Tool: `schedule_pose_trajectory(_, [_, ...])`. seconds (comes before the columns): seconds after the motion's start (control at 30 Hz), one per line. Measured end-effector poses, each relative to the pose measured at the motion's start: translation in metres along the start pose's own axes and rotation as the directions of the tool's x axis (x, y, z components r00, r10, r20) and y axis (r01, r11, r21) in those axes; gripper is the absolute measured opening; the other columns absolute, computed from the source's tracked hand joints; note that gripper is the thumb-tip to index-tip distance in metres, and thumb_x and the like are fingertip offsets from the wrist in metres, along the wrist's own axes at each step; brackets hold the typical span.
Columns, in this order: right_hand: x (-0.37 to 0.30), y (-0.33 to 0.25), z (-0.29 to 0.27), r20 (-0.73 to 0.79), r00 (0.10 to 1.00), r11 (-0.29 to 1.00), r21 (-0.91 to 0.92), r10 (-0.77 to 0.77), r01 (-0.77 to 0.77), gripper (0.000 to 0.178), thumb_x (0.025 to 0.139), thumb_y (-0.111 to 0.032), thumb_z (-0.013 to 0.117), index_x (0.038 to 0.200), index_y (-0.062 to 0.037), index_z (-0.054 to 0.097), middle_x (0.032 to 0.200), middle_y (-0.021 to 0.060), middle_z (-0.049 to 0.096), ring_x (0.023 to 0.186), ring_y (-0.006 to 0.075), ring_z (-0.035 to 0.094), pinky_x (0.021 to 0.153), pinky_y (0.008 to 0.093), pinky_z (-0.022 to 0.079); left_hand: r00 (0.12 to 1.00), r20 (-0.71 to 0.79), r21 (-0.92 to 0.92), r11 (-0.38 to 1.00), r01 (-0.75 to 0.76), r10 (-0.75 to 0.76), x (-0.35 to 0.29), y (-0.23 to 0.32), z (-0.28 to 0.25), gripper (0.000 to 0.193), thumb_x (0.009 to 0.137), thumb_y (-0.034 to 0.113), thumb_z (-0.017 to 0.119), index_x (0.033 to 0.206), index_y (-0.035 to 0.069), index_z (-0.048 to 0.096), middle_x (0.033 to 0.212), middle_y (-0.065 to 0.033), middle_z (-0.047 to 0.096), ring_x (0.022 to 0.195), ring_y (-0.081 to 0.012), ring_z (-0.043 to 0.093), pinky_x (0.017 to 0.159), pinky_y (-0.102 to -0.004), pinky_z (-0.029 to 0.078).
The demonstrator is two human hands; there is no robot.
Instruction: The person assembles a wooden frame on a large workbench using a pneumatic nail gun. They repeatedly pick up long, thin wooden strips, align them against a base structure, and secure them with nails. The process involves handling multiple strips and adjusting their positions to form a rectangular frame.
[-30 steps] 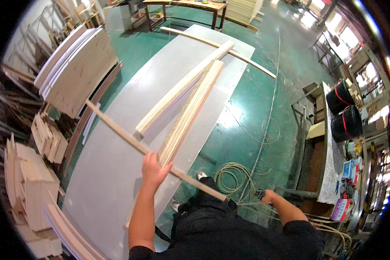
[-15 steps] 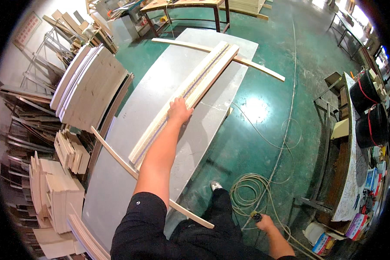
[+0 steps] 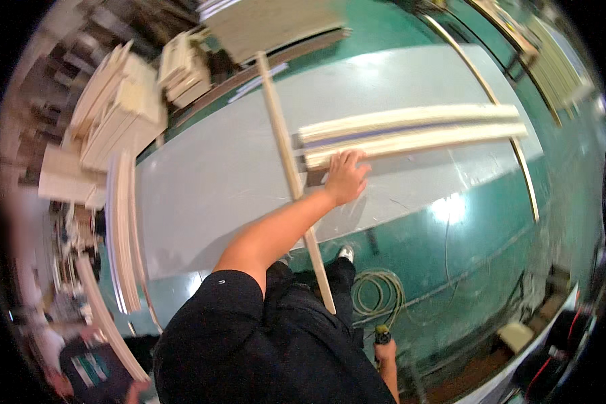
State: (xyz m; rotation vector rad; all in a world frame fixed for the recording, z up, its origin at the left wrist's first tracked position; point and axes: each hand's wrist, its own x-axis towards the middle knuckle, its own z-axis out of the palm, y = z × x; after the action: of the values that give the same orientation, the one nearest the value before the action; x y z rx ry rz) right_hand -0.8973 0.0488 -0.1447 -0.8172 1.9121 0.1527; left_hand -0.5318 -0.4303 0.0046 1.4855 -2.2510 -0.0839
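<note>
Long pale wooden strips (image 3: 417, 116), laid side by side with a dark bluish stripe along the middle, lie over a large grey panel (image 3: 209, 195). At the near edge of these strips, close to their left end, is my left hand (image 3: 347, 178), its fingers spread and the tips at the wood. Blur hides whether they press on it. Low on the right, beside my leg, my right hand (image 3: 385, 353) is closed around a small dark and yellowish hand tool (image 3: 382, 333); its exact kind does not show.
Thin battens, one left (image 3: 283, 135) and one right (image 3: 525, 178), cross the panel. A coiled hose (image 3: 378, 296) lies on the green floor by my foot. Stacked boards (image 3: 124, 111) stand at left. Another person (image 3: 91, 370) at lower left has a hand by a long board (image 3: 111, 323).
My view has turned, so the strips now run crosswise. My left hand has gone from their middle to near their left end, fingers loosened. My right hand still holds the tool. Another person appears.
</note>
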Motion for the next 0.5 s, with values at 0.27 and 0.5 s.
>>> schedule_pose_trajectory(0.27, [-0.024, -0.079, -0.025, 0.098, 0.966, 0.940, -0.225, -0.239, 0.255, 0.027, 0.088, -0.019, 0.065, 0.108, -0.0012, 0.066, 0.093, 0.0202, 0.068, 0.086, 0.0436, 0.062, 0.076, 0.0496, 0.049, 0.883, -0.133, -0.366, 0.850, 0.378, -0.450, -0.221, -0.093, -0.099, 0.023, 0.082, 0.014, 0.074, 0.103, 0.007, 0.066, 0.115, -0.0137, 0.060, 0.115, -0.0352, 0.056, 0.099, -0.0459, 0.046])
schedule_pose_trajectory(0.5, [-0.021, -0.206, 0.024, 0.174, 0.911, 0.824, -0.388, -0.373, 0.412, 0.026, 0.088, -0.017, 0.065, 0.108, -0.0010, 0.065, 0.093, 0.0184, 0.068, 0.086, 0.0408, 0.062, 0.076, 0.0487, 0.050, 0.529, -0.461, -0.179, 0.658, 0.731, -0.713, -0.465, -0.211, -0.224, 0.025, 0.081, 0.011, 0.076, 0.102, 0.006, 0.064, 0.111, -0.0144, 0.061, 0.112, -0.0367, 0.057, 0.096, -0.0461, 0.048])
